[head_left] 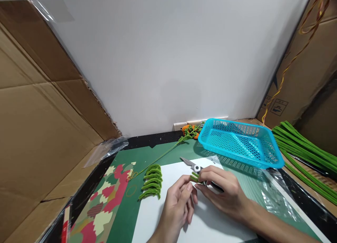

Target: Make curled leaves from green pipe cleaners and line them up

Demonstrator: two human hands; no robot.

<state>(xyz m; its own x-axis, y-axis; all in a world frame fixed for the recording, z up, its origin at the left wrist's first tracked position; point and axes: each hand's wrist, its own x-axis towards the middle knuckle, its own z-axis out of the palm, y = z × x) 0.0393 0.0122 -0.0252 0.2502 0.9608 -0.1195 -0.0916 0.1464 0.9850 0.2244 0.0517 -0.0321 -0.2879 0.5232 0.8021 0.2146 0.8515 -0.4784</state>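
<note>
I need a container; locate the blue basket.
In the head view, right of centre: the blue basket sits between the orange flowers and the long green stems.

1 blue basket, 1 pr. pruners, 1 white sheet, approx. 6 curved green pcs., min. 2 green tips, 1 orange-flowered sprig, many long green stems, no. unclear

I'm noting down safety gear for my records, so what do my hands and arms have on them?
Your left hand and right hand are gloveless, and I see no rings, though some fingers are partly hidden. Both wrists look bare, with no watch or bracelet. The right forearm shows no sleeve as far as the view goes.
</note>
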